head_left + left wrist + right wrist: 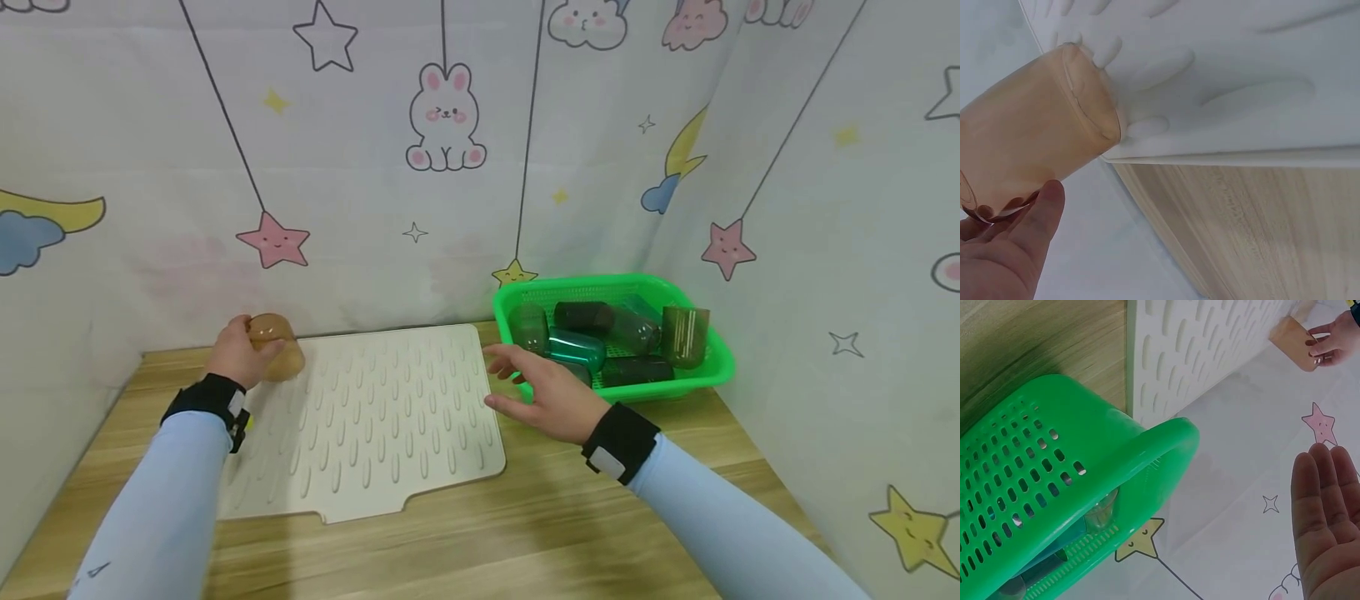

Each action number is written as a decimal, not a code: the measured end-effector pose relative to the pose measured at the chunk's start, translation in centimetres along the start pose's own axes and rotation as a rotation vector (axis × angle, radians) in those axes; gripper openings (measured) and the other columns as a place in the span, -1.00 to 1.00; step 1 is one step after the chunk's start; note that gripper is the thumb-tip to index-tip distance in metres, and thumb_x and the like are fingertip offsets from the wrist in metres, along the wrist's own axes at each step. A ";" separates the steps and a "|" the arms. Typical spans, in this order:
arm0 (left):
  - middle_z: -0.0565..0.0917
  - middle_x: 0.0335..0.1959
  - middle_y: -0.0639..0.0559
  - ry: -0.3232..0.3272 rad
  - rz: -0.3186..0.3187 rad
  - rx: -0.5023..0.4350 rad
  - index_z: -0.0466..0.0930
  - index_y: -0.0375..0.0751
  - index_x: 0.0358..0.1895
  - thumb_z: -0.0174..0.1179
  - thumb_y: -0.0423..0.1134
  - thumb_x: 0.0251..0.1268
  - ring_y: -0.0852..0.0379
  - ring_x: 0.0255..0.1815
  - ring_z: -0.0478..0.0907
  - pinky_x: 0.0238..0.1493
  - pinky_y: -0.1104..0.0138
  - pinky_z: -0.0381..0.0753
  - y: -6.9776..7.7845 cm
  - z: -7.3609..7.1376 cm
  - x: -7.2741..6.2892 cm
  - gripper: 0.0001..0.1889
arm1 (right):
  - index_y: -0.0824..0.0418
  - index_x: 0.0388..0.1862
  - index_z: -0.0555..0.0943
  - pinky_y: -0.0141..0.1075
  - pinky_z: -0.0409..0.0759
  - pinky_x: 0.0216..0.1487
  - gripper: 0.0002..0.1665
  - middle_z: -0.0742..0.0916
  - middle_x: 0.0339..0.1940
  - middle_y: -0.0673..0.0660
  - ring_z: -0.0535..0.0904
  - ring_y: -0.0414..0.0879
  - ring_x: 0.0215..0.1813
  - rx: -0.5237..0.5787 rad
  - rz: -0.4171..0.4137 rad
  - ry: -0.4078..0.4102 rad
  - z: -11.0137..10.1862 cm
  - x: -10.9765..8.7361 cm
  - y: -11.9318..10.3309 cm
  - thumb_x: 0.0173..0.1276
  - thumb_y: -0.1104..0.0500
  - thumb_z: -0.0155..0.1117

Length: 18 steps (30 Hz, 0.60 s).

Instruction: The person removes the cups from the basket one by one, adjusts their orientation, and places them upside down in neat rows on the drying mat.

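Note:
My left hand point(238, 354) grips a translucent amber cup point(283, 363) at the far left corner of a white draining mat point(367, 496) with raised oval ridges. In the left wrist view the amber cup point(1035, 119) is bottom up, its rim end right at the mat and my thumb along its base end. My right hand point(551, 396) hovers between the mat's right edge and a green basket point(723, 362), its fingers loosely extended around nothing. The right wrist view shows the right hand's fingers point(1325, 506) straight and side by side.
Several dark, teal and clear cups lie in the green basket, and a brownish cup point(685, 337) leans up at its right end. The mat lies on a wood-grain table point(495, 542). Behind and at both sides hang white curtains point(360, 167) with printed stars, clouds and a rabbit.

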<state>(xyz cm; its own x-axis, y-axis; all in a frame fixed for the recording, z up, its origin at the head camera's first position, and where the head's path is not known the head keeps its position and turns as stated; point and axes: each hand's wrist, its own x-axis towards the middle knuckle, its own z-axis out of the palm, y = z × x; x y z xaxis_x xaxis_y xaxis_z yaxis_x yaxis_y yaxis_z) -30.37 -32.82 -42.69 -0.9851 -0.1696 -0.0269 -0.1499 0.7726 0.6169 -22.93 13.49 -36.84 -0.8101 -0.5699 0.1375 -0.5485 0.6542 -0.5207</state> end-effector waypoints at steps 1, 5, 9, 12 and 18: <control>0.11 0.44 -0.71 -0.002 -0.010 -0.003 -0.19 -0.67 0.52 0.10 -0.07 0.56 -0.61 0.38 0.21 0.41 -0.34 0.27 0.0 0.0 0.0 -0.12 | 0.11 0.48 0.34 -0.12 0.65 0.22 -0.27 0.67 0.16 0.03 0.62 -0.07 0.16 0.000 0.001 -0.001 0.0 0.0 0.0 0.45 -0.08 0.33; 0.10 0.45 -0.69 -0.012 -0.038 -0.014 -0.21 -0.64 0.53 0.09 -0.05 0.55 -0.60 0.37 0.22 0.40 -0.34 0.29 -0.2 0.1 0.1 -0.11 | 0.11 0.48 0.35 -0.13 0.65 0.22 -0.28 0.67 0.15 0.03 0.62 -0.07 0.15 -0.002 0.001 0.004 0.0 0.0 0.0 0.45 -0.07 0.33; 0.09 0.45 -0.70 -0.024 -0.040 -0.011 -0.23 -0.64 0.53 0.07 -0.04 0.55 -0.62 0.38 0.21 0.40 -0.35 0.29 -0.2 0.1 0.1 -0.10 | 0.11 0.48 0.35 -0.13 0.65 0.21 -0.27 0.67 0.15 0.02 0.62 -0.08 0.15 -0.003 0.004 0.007 0.1 -0.1 0.0 0.45 -0.07 0.34; 0.09 0.45 -0.71 -0.025 -0.029 -0.004 -0.23 -0.65 0.53 0.07 -0.04 0.55 -0.63 0.38 0.21 0.40 -0.35 0.28 -0.2 0.1 -0.1 -0.10 | 0.10 0.48 0.34 -0.14 0.65 0.21 -0.28 0.67 0.15 0.02 0.62 -0.08 0.14 -0.002 0.006 0.007 0.2 -0.1 0.1 0.45 -0.07 0.34; 0.07 0.45 -0.72 -0.013 -0.008 0.003 -0.26 -0.65 0.53 0.10 -0.05 0.53 -0.64 0.40 0.18 0.42 -0.36 0.23 -0.2 0.1 -0.2 -0.07 | 0.08 0.48 0.34 -0.15 0.65 0.21 -0.28 0.67 0.15 0.01 0.62 -0.09 0.15 0.000 0.011 0.006 0.2 -0.2 0.2 0.45 -0.07 0.34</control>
<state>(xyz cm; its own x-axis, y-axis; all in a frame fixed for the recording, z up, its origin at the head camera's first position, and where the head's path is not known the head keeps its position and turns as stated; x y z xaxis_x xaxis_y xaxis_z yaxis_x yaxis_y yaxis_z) -30.18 -32.91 -42.86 -0.9850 -0.1674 -0.0420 -0.1576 0.7735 0.6139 -22.86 13.61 -37.10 -0.8173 -0.5596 0.1371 -0.5397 0.6605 -0.5219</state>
